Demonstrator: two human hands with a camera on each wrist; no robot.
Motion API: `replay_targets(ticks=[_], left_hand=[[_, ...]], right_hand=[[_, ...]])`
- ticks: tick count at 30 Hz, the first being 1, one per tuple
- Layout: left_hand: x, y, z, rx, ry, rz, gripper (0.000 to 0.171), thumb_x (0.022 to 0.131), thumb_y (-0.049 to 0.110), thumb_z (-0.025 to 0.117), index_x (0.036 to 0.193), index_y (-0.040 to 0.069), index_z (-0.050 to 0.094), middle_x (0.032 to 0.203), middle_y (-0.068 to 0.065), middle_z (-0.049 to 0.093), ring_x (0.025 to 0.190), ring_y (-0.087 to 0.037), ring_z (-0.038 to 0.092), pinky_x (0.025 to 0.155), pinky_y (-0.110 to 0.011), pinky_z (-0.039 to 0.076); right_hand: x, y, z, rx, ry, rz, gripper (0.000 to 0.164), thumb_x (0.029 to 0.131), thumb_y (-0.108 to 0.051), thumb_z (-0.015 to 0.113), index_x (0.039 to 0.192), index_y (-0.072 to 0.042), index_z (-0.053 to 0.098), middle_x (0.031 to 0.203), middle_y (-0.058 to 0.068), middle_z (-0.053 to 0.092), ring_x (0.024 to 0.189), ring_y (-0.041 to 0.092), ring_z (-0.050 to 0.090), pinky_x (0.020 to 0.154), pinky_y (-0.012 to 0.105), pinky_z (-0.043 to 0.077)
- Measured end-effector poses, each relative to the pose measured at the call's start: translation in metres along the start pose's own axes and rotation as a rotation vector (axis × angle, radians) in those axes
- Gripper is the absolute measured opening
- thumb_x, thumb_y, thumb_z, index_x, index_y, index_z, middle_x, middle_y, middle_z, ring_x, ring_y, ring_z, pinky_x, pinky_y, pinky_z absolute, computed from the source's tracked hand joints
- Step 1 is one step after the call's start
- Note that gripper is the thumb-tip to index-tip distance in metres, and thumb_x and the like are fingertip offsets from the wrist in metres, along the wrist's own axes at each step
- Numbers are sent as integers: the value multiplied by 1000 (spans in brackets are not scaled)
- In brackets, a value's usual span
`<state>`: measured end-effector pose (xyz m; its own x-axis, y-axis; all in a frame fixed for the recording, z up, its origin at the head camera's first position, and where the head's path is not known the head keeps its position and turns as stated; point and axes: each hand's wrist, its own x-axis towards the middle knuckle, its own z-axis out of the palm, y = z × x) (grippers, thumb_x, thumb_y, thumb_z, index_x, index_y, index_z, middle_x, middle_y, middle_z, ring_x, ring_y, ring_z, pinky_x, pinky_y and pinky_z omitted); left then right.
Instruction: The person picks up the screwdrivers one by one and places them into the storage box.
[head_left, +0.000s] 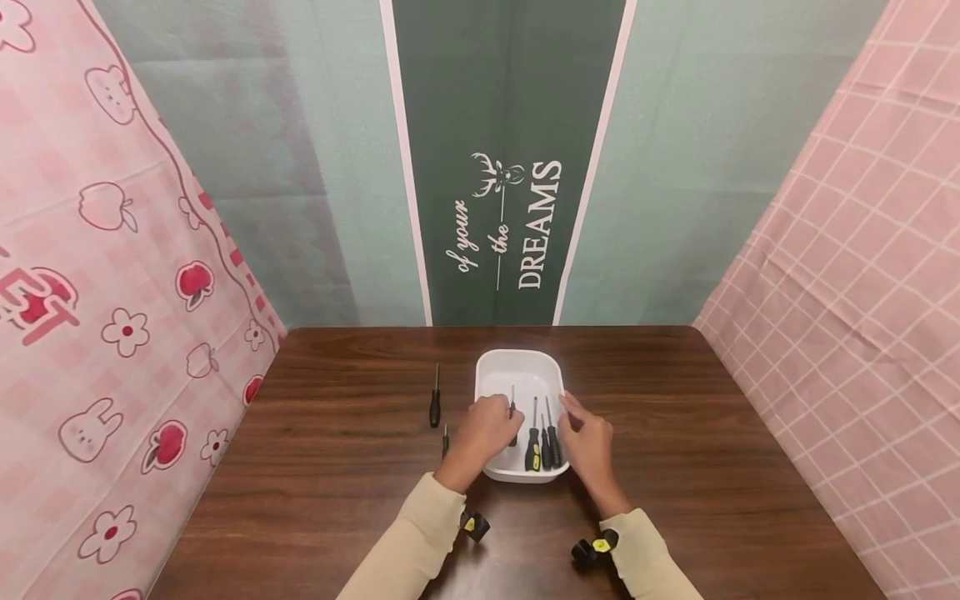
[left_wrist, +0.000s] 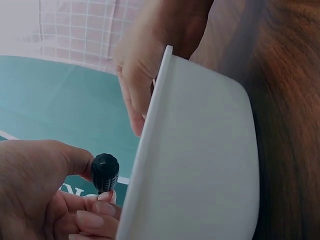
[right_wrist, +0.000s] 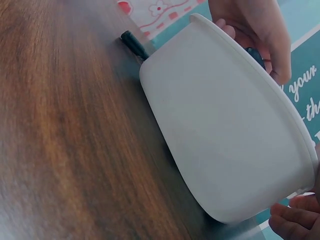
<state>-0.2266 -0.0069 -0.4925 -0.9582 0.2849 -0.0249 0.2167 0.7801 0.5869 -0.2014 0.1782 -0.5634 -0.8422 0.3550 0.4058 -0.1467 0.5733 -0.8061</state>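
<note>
My left hand [head_left: 483, 429] is over the left side of a white plastic tub [head_left: 517, 364], pinching a small screwdriver [left_wrist: 105, 170] by its black handle. In the head view that screwdriver's thin shaft points to the far end of the tub, and the fingers cover part of its handle. My right hand [head_left: 591, 442] grips the tub's right rim, its fingers along the outer wall. Inside the tub lie a black-and-yellow screwdriver [head_left: 533, 452] and two black screwdrivers side by side, a middle one [head_left: 546, 454] and a right one [head_left: 555, 446].
Left of the tub, a black-handled screwdriver [head_left: 435, 407] lies on the brown wooden table [head_left: 337, 467]. A smaller screwdriver [head_left: 446, 437] lies nearer, partly hidden by my left hand. Fabric hangings, including a green one [head_left: 510, 100], stand behind and on both sides of the table.
</note>
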Motion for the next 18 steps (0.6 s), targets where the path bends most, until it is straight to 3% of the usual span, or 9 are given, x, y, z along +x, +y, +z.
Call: replay_targets(ticks=[10,18], left_hand=[[3,1,11,-8,-38,17,28,96,25,60,71,13,57,58,2,53,50,-11,50,47,-26,39],[8,-1,25,69,-74,22,31,97,28,60,70,14,58,59,1,54,52,-13,51,50,-29,41]], right_hand=[[0,0,-2,5,-18,8,29,87,2,68,115,-2,75,120,12,71,117,28,64,95,45,49],[0,0,-1,14,-9,-4,29,86,3,69,114,-2,76,118,11,72,116,27,65,95,44,48]])
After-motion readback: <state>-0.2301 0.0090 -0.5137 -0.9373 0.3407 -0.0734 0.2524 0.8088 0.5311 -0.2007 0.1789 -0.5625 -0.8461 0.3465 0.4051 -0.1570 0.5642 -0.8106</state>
